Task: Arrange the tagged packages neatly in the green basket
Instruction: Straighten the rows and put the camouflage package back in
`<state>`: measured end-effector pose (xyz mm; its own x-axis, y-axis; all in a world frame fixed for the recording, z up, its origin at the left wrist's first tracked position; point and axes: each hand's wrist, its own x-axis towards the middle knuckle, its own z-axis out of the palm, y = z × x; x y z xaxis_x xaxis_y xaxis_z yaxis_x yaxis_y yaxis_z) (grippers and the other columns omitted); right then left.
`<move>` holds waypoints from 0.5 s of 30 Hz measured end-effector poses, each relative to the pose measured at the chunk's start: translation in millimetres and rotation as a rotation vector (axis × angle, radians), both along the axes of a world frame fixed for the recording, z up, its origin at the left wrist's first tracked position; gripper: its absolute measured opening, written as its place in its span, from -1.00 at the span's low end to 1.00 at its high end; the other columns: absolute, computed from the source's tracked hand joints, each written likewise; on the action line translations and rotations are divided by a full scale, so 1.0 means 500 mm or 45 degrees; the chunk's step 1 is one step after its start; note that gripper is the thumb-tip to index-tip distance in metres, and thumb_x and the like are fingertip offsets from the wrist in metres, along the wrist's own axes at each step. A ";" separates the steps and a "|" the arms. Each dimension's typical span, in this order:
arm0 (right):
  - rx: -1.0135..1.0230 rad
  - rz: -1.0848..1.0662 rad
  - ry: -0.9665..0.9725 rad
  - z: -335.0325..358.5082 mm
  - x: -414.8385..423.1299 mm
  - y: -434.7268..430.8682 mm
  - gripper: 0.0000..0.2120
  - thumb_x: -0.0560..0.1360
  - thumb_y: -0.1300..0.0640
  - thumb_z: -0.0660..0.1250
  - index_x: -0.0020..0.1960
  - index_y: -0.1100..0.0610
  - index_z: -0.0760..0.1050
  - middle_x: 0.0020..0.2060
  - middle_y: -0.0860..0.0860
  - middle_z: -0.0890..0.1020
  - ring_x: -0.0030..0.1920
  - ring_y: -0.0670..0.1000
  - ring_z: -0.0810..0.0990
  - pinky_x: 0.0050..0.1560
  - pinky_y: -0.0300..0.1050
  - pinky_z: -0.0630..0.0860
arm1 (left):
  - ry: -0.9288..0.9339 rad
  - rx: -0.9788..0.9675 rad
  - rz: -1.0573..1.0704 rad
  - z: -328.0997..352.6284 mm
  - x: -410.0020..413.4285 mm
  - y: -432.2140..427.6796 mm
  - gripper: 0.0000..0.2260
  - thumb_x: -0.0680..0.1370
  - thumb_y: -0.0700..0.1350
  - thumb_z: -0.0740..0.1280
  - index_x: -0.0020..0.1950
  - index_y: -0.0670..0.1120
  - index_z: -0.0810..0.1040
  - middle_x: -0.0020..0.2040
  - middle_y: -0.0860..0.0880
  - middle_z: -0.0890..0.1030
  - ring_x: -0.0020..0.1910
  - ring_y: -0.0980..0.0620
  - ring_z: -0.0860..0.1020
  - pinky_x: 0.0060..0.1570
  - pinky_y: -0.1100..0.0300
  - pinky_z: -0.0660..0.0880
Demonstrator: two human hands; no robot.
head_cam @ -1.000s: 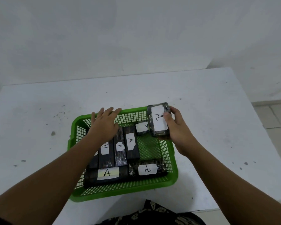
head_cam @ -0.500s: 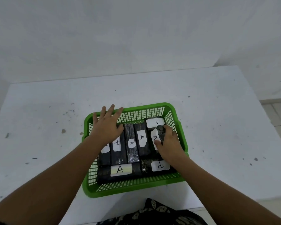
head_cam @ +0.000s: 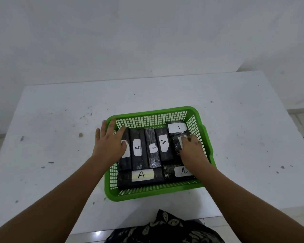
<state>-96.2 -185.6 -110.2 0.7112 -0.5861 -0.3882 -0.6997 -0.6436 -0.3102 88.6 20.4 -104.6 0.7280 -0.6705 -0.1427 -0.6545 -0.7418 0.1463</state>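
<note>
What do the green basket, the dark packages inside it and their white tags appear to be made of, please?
The green basket looks like moulded plastic: uniform glossy colour and a regular lattice of holes in its walls. The packages seem wrapped in clear, shiny film, judging by crinkled glints over dark contents; what lies inside cannot be told. The white tags look like matte paper or tape with a handwritten A.

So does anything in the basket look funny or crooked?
Mostly neat. One oddity: the second package from the left has its "A" tag upside down, unlike its neighbours. The package under the right hand sits slightly tilted in the green basket. Nothing looks spilled or torn.
</note>
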 end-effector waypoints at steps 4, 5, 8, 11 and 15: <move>-0.201 0.089 -0.173 0.024 -0.003 -0.006 -0.72 0.54 0.15 0.24 0.23 0.14 0.49 0.20 0.13 0.51 0.16 0.17 0.45 0.13 0.05 0.40 | 0.087 -0.074 0.071 -0.011 -0.014 0.030 -0.49 0.53 -0.05 0.20 0.48 -0.04 0.19 0.55 -0.22 0.02 0.51 -0.27 -0.04 0.46 -0.20 0.08; -0.280 0.108 -0.259 0.031 -0.007 -0.010 -0.73 0.53 0.11 0.24 0.21 0.10 0.53 0.19 0.09 0.54 0.16 0.16 0.44 0.13 0.07 0.37 | 0.108 -0.115 0.094 -0.013 -0.021 0.036 -0.48 0.54 -0.06 0.20 0.48 -0.06 0.17 0.55 -0.22 0.02 0.51 -0.27 -0.03 0.46 -0.19 0.09; -0.423 0.031 -0.366 0.046 -0.026 -0.029 -0.68 0.49 0.10 0.29 0.24 0.04 0.52 0.31 0.08 0.46 0.28 0.19 0.36 0.20 0.17 0.31 | 0.195 -0.265 0.204 -0.007 -0.050 0.049 -0.43 0.54 -0.09 0.23 0.51 -0.10 0.10 0.56 -0.20 -0.01 0.52 -0.22 -0.03 0.47 -0.15 0.10; -0.358 -0.026 -0.266 0.031 -0.047 -0.045 -0.55 0.50 0.09 0.28 0.38 0.09 0.37 0.45 0.12 0.28 0.41 0.20 0.24 0.28 0.21 0.31 | 0.263 -0.365 0.315 -0.007 -0.074 0.058 -0.41 0.55 -0.11 0.23 0.51 -0.12 0.04 0.56 -0.15 -0.05 0.53 -0.15 -0.05 0.47 -0.11 0.10; -0.289 -0.043 -0.275 0.020 -0.047 -0.047 -0.54 0.52 0.12 0.26 0.40 0.15 0.32 0.48 0.14 0.21 0.42 0.19 0.24 0.24 0.16 0.41 | 0.286 -0.393 0.335 -0.013 -0.079 0.060 -0.44 0.56 -0.15 0.22 0.51 -0.10 0.06 0.56 -0.12 -0.03 0.53 -0.15 0.00 0.44 -0.15 0.17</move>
<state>-119.7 -209.0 -100.1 0.7416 -0.6652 -0.0867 -0.6553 -0.6909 -0.3053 49.1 50.4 -111.2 0.8530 -0.5031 -0.1390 -0.3768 -0.7778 0.5030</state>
